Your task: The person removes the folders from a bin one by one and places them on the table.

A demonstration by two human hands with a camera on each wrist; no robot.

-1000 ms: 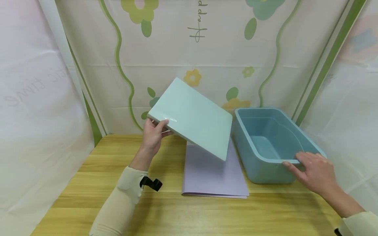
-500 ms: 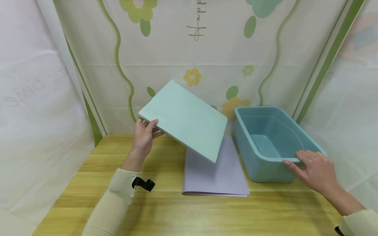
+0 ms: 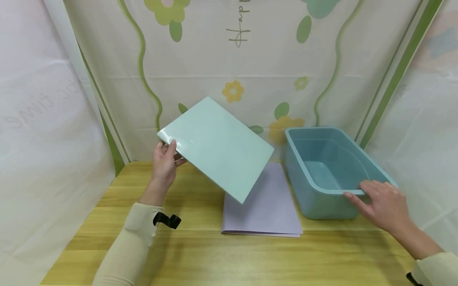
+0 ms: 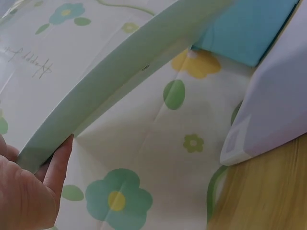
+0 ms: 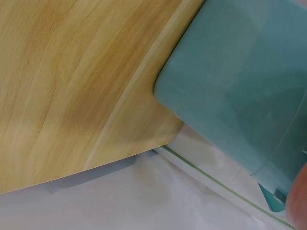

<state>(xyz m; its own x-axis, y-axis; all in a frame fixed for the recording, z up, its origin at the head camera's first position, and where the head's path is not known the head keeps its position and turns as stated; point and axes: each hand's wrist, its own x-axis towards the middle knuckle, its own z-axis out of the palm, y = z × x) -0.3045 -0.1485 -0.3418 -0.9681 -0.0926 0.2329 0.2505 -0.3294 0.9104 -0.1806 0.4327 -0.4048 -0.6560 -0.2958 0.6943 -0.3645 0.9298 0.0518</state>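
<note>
My left hand (image 3: 164,163) pinches a mint-green file folder (image 3: 218,147) by its left edge, thumb on the upper face and fingers beneath. The folder is tilted in the air, partly over a lilac file folder (image 3: 268,214) that lies on the table. Seen from the left wrist, the mint folder's long pale spine (image 4: 105,86) runs up from the fingers. My right hand (image 3: 386,206) grips the near rim of a blue plastic bin (image 3: 327,206), its thumb along the rim. The bin's visible inside holds nothing. Only a bit of a finger (image 5: 298,199) shows in the right wrist view.
A wood-grain table (image 3: 200,258) carries the bin and the lilac folder. Flower-printed cloth (image 3: 200,59) hangs behind it, and pale sheets (image 3: 46,139) stand at the sides. The bin stands close to the right sheet.
My left hand has carried the mint folder to the left, away from the bin, and its near corner has swung left. The right hand stays on the bin's rim.
</note>
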